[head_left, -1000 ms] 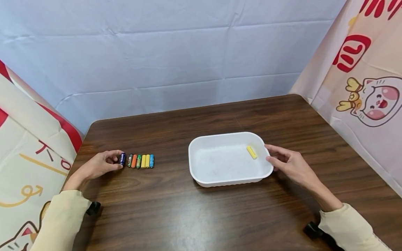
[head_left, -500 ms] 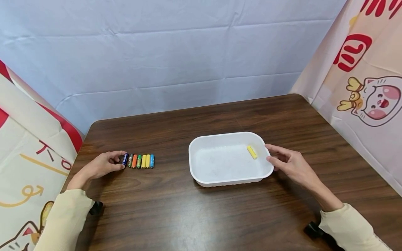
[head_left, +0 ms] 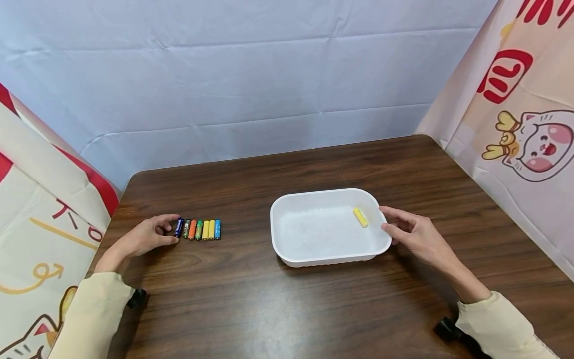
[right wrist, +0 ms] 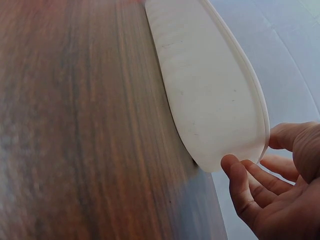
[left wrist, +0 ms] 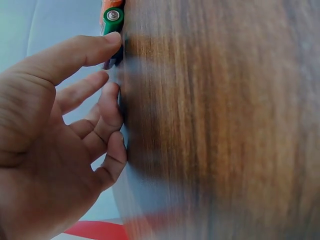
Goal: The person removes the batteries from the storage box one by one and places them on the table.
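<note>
At the left of the head view, my left hand (head_left: 144, 235) pinches a dark blue battery (head_left: 179, 228) end to end between thumb and index finger. That battery lies at the left end of a row: black (head_left: 186, 229), orange (head_left: 192, 230), green (head_left: 199, 230), two yellow and a light blue battery (head_left: 217, 230). In the left wrist view the thumb largely hides the dark blue one. My right hand (head_left: 419, 238) holds the right end of a white plastic tray (head_left: 309, 262), fingers and thumb at its rim and wall. Inside the tray lies a yellow battery (head_left: 360, 218).
Everything stands on a dark wood-grain table (head_left: 260, 309). A pale cloth (head_left: 251, 75) hangs behind its far edge. Printed cloths hang at the left and the right (head_left: 529, 199). Each sleeve has a black wrist device (head_left: 136, 298) beneath it.
My left hand has slid slightly right with the dark blue battery, bringing it up beside the row. My right hand and the tray stay in place.
</note>
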The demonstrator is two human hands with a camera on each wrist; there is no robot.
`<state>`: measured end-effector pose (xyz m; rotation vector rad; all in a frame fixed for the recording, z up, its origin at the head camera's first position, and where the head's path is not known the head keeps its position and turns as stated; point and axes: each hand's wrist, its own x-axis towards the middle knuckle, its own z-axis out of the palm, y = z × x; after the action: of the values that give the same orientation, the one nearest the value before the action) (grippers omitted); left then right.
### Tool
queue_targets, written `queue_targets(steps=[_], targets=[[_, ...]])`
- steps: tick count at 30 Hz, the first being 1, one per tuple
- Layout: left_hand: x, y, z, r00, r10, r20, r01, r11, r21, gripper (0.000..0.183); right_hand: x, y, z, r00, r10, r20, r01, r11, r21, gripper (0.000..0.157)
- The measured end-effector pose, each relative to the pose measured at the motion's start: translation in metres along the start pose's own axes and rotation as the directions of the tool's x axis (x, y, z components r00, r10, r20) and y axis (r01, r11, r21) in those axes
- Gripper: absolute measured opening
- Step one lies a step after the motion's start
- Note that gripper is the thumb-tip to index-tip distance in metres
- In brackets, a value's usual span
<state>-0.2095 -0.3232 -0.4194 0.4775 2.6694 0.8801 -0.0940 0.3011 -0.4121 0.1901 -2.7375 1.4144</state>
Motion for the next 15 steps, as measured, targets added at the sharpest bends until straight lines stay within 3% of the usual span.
queue_targets(steps=[7,15], targets=[[-0.009,0.004,-0.004,1.000,-0.001,-0.004,0.001,1.000,-0.031,0.065,0.000,0.000,0.000,1.000,-0.006,-0.001,0.006,1.000,0.007,0.048],[-0.019,0.019,-0.007,0.996,0.015,-0.092,-0.016,1.000,-0.012,0.061,0.001,0.000,0.000,1.000,-0.009,-0.005,0.009,1.000,0.009,0.047]])
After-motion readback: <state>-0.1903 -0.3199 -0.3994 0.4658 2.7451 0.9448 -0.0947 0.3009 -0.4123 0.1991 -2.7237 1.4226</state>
